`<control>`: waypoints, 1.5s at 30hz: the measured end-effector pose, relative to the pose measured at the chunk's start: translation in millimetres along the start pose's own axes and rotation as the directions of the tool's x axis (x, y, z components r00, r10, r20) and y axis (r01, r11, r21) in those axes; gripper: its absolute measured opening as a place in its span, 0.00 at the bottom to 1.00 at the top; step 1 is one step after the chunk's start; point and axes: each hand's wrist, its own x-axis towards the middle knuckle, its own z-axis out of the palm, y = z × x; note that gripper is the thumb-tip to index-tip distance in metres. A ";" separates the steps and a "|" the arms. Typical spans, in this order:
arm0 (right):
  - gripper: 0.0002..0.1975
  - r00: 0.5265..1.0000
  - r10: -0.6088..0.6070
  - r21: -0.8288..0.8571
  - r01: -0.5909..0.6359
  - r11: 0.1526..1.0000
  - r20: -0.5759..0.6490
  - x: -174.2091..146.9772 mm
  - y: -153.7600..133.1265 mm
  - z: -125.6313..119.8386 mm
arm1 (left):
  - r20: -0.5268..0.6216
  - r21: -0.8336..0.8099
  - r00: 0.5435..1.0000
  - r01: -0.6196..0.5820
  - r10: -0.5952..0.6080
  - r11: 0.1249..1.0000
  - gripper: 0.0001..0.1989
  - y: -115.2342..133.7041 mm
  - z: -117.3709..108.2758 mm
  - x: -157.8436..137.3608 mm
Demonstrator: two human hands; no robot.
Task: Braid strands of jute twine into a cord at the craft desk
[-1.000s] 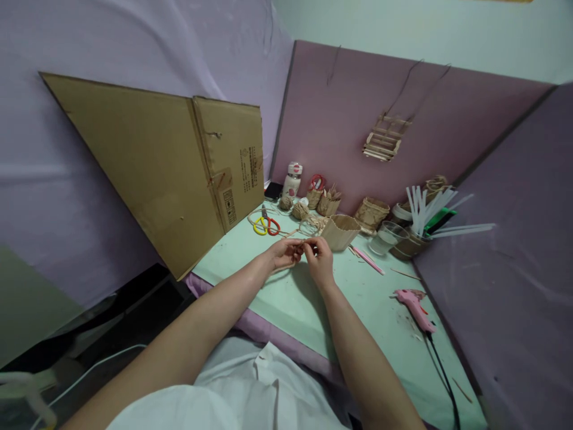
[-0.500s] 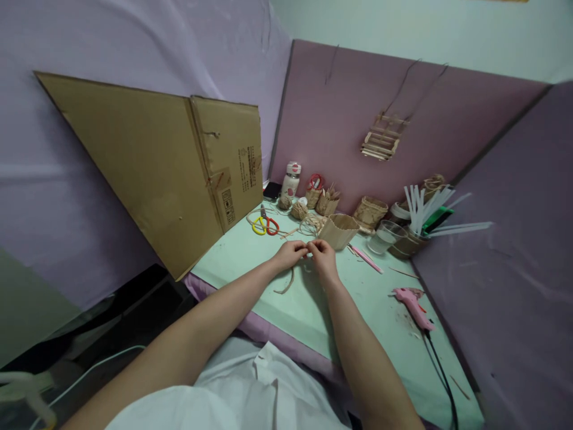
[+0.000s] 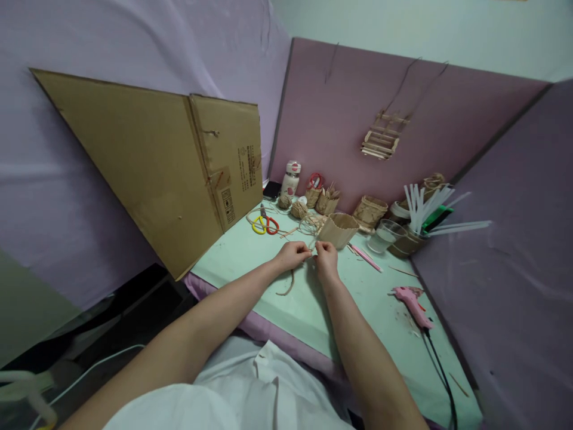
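Observation:
Over the middle of the table, my left hand [image 3: 293, 255] pinches a tan strand of twine [image 3: 289, 287], whose tail hangs down below the palm and curves to the left. A small gap to the right, my right hand [image 3: 326, 258] is closed with thumb and fingertips together on a thin pale part of the strand near the other hand. The fingers hide most of what lies between them. Just behind my right hand stands a woven-looking tan basket [image 3: 339, 232] with an open top. Loose coiled twine [image 3: 310, 224] lies beside it.
Scissors [image 3: 265, 224] with yellow and red handles lie at the left. Twine balls [image 3: 299, 209] and a bottle [image 3: 290, 178] stand behind. At the right are a pink pen-like cutter [image 3: 367, 259], a clear cup [image 3: 385, 236], and a pink glue gun [image 3: 414, 307] with cord. Cardboard [image 3: 147, 161] leans left.
My hands were touching fingertip to fingertip and are now slightly apart. The right hand has moved a little to the right, and a pale bit of strand shows between them.

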 end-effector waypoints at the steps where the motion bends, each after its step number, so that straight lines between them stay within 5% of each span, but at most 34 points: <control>1: 0.09 0.999 -0.004 -0.007 0.004 1.000 -0.046 2.6 1.9 0.4 | 0.012 -0.001 1.000 -0.005 0.005 1.000 0.09 0.0 2.0 -0.2; 13: 0.09 0.993 -0.028 0.088 0.039 0.995 -0.117 9.3 2.9 -4.4 | 0.039 -0.197 0.999 0.029 -0.021 0.980 0.12 1.1 10.3 1.1; 20: 0.13 0.992 -0.018 0.225 -0.011 0.974 0.126 11.0 -9.1 -17.1 | 0.046 -0.285 0.997 0.076 -0.065 0.956 0.15 9.9 2.3 -2.5; 28: 0.14 0.982 -0.097 0.156 0.072 0.985 0.162 3.0 -15.8 -12.5 | 0.052 -0.310 0.991 0.130 -0.120 0.942 0.18 14.0 -1.3 -1.8; 39: 0.16 0.956 -0.121 0.118 0.092 0.989 0.266 -5.4 -19.0 -8.9 | 0.045 -0.334 0.998 0.055 -0.043 0.941 0.14 3.6 -0.5 2.4; 45: 0.22 0.974 -0.033 0.166 -0.004 0.986 0.223 -5.9 -20.9 -8.2 | -0.047 -0.333 0.997 -0.071 0.058 0.940 0.10 -4.1 0.2 6.6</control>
